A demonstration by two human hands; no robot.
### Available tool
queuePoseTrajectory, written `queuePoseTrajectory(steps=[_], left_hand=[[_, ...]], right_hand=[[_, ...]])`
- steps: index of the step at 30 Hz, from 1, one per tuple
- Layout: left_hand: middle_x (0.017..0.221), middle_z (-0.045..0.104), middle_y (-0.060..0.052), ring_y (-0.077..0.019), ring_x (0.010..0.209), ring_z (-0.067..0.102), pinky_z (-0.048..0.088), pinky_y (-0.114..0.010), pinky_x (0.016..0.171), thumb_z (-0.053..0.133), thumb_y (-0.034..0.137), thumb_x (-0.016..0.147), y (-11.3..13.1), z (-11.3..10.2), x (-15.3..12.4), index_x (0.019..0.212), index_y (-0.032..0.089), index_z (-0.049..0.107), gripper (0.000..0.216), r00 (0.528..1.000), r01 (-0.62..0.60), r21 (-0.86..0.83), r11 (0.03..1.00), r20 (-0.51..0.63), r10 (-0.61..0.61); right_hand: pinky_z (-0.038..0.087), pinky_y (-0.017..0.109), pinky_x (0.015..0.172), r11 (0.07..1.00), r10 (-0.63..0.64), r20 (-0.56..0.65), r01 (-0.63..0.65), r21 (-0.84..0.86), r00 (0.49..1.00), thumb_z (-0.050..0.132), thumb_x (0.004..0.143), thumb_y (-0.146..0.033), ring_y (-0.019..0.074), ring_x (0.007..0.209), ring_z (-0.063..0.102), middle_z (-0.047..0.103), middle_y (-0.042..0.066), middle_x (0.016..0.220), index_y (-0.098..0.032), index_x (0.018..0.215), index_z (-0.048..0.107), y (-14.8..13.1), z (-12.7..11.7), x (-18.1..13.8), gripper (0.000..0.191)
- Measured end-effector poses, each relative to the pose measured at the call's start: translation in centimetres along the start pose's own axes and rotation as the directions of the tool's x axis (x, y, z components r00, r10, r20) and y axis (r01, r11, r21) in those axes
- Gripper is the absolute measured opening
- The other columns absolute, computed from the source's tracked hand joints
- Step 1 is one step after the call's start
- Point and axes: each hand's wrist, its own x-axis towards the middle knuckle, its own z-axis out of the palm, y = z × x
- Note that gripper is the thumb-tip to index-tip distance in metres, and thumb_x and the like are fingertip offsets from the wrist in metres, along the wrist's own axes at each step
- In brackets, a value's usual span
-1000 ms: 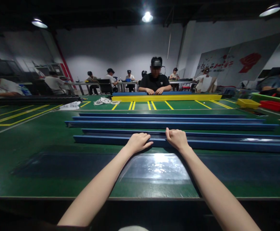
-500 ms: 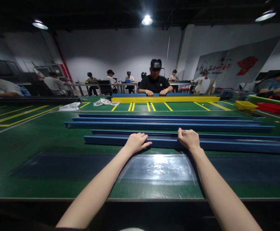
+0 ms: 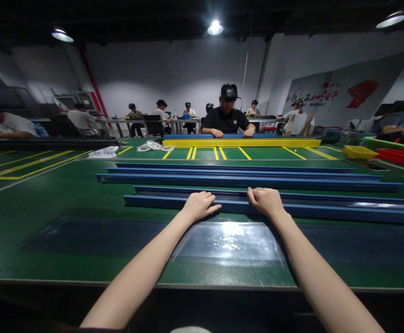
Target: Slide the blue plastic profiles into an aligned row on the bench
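A long blue channel strip (image 3: 320, 210) with raised walls lies across the table in front of me, running out of view on the right. My left hand (image 3: 199, 206) is closed over its near wall, fingers tucked inside the channel and thumb along the outer face. To the right, my right hand (image 3: 267, 201) is curled over the same wall; most of its fingertips are hidden. Just beyond lie more blue strips (image 3: 250, 180), parallel to this one. Between my forearms a glossy clear sheet (image 3: 229, 245) reflects the lamp on the tabletop.
Across the green table (image 3: 66, 189), a co-worker (image 3: 227, 119) rests both hands on a blue strip behind a yellow strip (image 3: 239, 143). Clear coiled material (image 3: 149, 146) lies at the far left; a yellow tray (image 3: 359, 152) and red tray (image 3: 399, 156) stand at the right.
My right hand has slid a little left along the channel strip, closer to my left hand. The co-worker's right-side hand has moved outward. The view has shifted slightly.
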Motion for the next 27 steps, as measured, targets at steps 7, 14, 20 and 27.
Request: queuePoseTrajectory(steps=[7,14,20,27], left_hand=[[0.078,0.061,-0.005,-0.0158,0.075,0.057,0.039,-0.024,0.059,0.033,0.048,0.084,0.1,-0.3,0.0,0.078,0.016,0.055,0.039,1.0,0.009,-0.004,1.0,0.029,-0.008],[0.08,0.06,-0.006,-0.0166,0.078,0.057,0.039,-0.024,0.061,0.035,0.047,0.084,0.1,-0.4,0.0,0.081,0.016,0.055,0.037,0.999,0.01,-0.049,0.999,0.048,-0.007],[0.082,0.061,-0.005,-0.0162,0.08,0.056,0.039,-0.024,0.061,0.034,0.045,0.085,0.2,-0.6,0.1,0.084,0.016,0.054,0.035,0.998,-0.019,-0.035,0.999,0.066,0.021],[0.081,0.061,-0.005,-0.0157,0.078,0.057,0.039,-0.024,0.061,0.034,0.045,0.086,0.5,-1.1,0.3,0.083,0.016,0.053,0.035,0.996,-0.045,-0.05,0.998,0.077,0.049]], right_hand=[[0.024,0.024,0.051,0.923,-0.381,0.079,0.374,0.088,0.921,0.023,0.084,-0.052,0.0144,0.064,0.058,0.065,0.008,0.071,-0.015,0.069,0.064,-3.3,-0.4,0.2,0.057],[0.024,0.024,0.05,0.927,-0.369,0.157,0.35,0.138,0.916,0.026,0.083,-0.053,0.0134,0.063,0.057,0.064,0.007,0.072,-0.017,0.07,0.066,-3.0,-1.0,0.5,0.055],[0.024,0.024,0.051,0.925,-0.368,0.189,0.339,0.169,0.91,0.028,0.083,-0.05,0.0142,0.065,0.058,0.066,0.007,0.074,-0.018,0.068,0.066,-2.7,-1.6,0.6,0.053],[0.023,0.024,0.049,0.944,-0.327,0.251,0.304,0.127,0.911,0.031,0.081,-0.052,0.0156,0.061,0.057,0.066,0.007,0.067,-0.019,0.063,0.066,-1.2,-2.2,0.2,0.05]])
